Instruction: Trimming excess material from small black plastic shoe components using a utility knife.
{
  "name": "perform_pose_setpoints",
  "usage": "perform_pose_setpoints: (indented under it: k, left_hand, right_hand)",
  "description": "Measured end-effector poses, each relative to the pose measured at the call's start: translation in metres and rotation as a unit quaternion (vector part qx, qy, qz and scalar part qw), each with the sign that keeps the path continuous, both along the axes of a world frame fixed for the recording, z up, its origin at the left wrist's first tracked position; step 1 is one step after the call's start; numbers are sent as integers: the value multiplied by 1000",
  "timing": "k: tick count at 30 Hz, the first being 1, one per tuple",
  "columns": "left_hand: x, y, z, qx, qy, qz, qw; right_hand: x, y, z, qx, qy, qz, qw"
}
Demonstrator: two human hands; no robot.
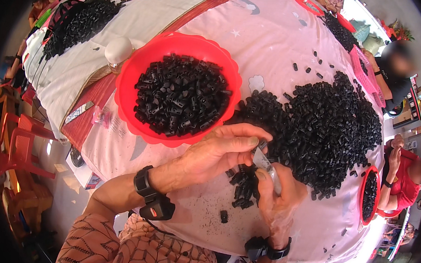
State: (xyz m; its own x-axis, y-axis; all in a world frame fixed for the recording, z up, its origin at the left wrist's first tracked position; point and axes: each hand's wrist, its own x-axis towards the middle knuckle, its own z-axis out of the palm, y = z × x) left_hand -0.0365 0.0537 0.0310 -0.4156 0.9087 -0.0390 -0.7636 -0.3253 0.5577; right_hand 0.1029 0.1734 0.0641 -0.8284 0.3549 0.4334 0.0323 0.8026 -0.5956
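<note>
"So — where's the small black piece [262, 146]?"

"Pinched in the left hand [219, 149], up-left of the right hand [283, 194], which grips a silver blade [263, 161] slanting up-left toward it. 2 hands close together — blade contact, can't tell."

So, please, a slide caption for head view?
Hands hold a small black piece and flat silvery tool near a scalloped red bowl.

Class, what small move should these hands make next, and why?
Perhaps a short, careful scrape with the knife: the left hand pinches a small black piece, and the right hand holds the knife close to it.
</note>
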Motion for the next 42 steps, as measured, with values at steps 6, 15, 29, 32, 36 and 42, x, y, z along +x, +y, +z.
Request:
perform_pose_setpoints:
  k: [6,15,29,32,36,42]
  left_hand:
    - [-2,0,-1,-2,3,-5,1000]
    - [1,0,-1,-12,6,-9,1000]
    - [2,0,-9,-20,32,0,999]
    - [12,4,-10,-15,-17,-27,999]
    - [11,3,-2,-34,23,-8,999]
    - [10,1,4,-57,17,-19,998]
  right_hand:
    - [-1,0,-1,15,8,2,1000]
    - [-4,-2,1,27,21,1,999]
    - [-6,-6,-8,9,-4,-26,1000]
    - [-5,7,-14,-4,36,-54,998]
    - [-5,7,-8,-58,62,-103,991]
    - [-7,10,-13,-48,47,-140,988]
